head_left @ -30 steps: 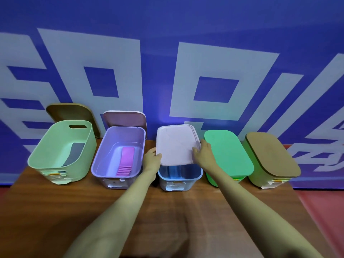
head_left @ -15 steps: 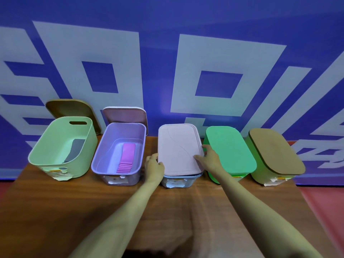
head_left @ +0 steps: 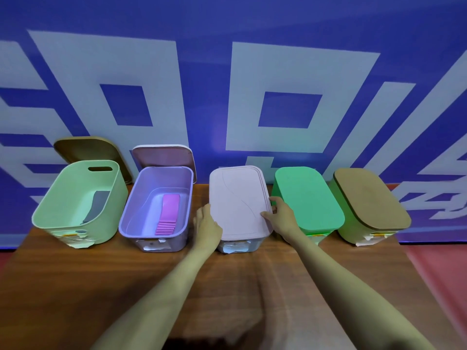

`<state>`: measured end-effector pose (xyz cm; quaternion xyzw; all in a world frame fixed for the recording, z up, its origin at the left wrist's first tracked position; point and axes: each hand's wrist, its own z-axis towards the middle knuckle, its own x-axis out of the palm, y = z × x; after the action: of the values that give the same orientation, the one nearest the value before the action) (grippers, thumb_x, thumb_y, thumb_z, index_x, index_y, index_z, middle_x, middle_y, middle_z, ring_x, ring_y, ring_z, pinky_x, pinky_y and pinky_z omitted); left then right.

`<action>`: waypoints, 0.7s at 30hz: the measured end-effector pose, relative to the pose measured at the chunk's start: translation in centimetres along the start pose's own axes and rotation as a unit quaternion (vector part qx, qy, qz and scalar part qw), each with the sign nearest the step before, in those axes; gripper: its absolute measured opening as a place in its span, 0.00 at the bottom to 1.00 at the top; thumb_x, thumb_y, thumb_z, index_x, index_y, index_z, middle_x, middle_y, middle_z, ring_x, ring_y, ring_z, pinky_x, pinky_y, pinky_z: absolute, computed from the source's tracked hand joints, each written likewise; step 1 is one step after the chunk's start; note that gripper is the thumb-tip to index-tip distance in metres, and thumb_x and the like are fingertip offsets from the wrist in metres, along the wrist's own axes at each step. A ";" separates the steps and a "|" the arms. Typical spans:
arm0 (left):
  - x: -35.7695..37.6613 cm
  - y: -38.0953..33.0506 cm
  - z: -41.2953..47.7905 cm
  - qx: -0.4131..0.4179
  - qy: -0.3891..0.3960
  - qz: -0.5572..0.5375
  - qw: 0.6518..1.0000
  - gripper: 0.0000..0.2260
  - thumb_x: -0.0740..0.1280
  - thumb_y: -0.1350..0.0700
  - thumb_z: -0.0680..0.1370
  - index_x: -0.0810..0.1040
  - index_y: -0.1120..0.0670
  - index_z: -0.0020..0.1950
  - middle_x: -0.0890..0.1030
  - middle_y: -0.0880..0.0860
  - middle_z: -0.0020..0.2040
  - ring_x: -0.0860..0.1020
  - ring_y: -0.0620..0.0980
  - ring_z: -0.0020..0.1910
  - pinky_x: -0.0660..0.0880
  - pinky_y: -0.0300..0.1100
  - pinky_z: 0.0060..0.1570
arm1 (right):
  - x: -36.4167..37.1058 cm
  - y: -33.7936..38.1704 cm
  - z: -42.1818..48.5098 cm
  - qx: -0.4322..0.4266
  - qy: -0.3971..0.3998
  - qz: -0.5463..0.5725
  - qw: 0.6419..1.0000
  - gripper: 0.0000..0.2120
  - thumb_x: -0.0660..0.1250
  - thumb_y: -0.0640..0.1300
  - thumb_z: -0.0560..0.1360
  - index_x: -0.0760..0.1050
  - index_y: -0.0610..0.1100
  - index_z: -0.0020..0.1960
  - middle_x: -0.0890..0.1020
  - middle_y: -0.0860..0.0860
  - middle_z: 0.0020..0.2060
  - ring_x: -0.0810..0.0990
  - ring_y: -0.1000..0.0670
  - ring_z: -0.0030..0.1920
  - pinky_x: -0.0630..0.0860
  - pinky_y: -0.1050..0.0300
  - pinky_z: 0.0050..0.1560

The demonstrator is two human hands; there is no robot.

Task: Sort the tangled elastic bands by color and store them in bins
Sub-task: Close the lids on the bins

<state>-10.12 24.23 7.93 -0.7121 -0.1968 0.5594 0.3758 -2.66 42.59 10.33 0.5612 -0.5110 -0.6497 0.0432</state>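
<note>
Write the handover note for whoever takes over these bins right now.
Left hand grips the left edge of the pale pink lid; right hand pinches its right edge.
That lid lies on the middle bin. The green lid and brown lid cover the two bins to the right.
Light green bin: open, grey band inside, tan lid leaning behind.
Lilac bin: open, pink bands inside, mauve lid leaning behind.
Done: three bins lidded. Left, probably: let go, lid the two open bins.
</note>
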 end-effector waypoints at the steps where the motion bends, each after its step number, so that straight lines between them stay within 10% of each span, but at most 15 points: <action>1: 0.1 -0.1 0.0 0.033 0.012 0.045 0.998 0.25 0.58 0.69 0.74 0.64 0.57 0.71 0.63 0.55 0.72 0.60 0.55 0.71 0.61 0.44 0.68 | 0.0 -0.1 0.0 -0.001 0.002 0.002 1.000 0.26 0.69 0.41 0.73 0.67 0.39 0.68 0.77 0.42 0.60 0.76 0.42 0.57 0.71 0.52 0.57; 7: 1.6 -0.7 -0.3 0.128 0.053 0.252 0.958 0.27 0.53 0.69 0.76 0.57 0.57 0.75 0.54 0.52 0.77 0.46 0.53 0.77 0.43 0.45 0.75 | 0.1 -1.4 -0.3 -0.028 -0.004 -0.035 0.999 0.22 0.66 0.41 0.75 0.69 0.40 0.68 0.71 0.40 0.61 0.77 0.41 0.54 0.69 0.54 0.59; 11: 1.8 -0.9 0.5 0.152 0.029 0.295 0.943 0.20 0.55 0.68 0.74 0.69 0.61 0.65 0.70 0.58 0.64 0.63 0.60 0.69 0.59 0.49 0.71 | 0.7 -2.4 -0.8 -0.065 0.019 -0.151 0.986 0.24 0.56 0.47 0.80 0.58 0.42 0.74 0.72 0.40 0.63 0.73 0.39 0.61 0.71 0.48 0.57; 15: 2.3 -1.5 1.7 0.169 0.021 0.339 0.925 0.15 0.54 0.61 0.65 0.77 0.60 0.44 0.75 0.58 0.40 0.76 0.59 0.41 0.77 0.48 0.45 | 1.7 -3.1 -0.9 -0.072 0.046 -0.191 0.978 0.24 0.49 0.46 0.82 0.49 0.47 0.77 0.69 0.43 0.67 0.72 0.41 0.61 0.72 0.47 0.54; 18: 2.6 -2.0 1.5 0.157 0.034 0.335 0.928 0.21 0.50 0.61 0.68 0.78 0.62 0.51 0.79 0.62 0.50 0.77 0.64 0.50 0.76 0.52 0.53 | 2.0 -3.5 -0.5 -0.082 0.029 -0.202 0.976 0.23 0.49 0.45 0.82 0.52 0.47 0.76 0.64 0.49 0.72 0.70 0.41 0.62 0.71 0.47 0.55; 21: 2.8 -2.0 1.6 0.168 0.048 0.334 0.926 0.24 0.52 0.62 0.75 0.65 0.61 0.72 0.62 0.62 0.74 0.60 0.62 0.73 0.54 0.53 0.73 | 2.1 -3.6 -0.2 -0.082 0.012 -0.176 0.981 0.21 0.50 0.47 0.82 0.57 0.47 0.75 0.68 0.48 0.70 0.70 0.42 0.63 0.72 0.46 0.54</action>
<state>-10.48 27.98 7.52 -0.6887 0.1677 0.6429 0.2901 -1.37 42.85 6.38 0.6444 -0.3488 -0.6802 -0.0200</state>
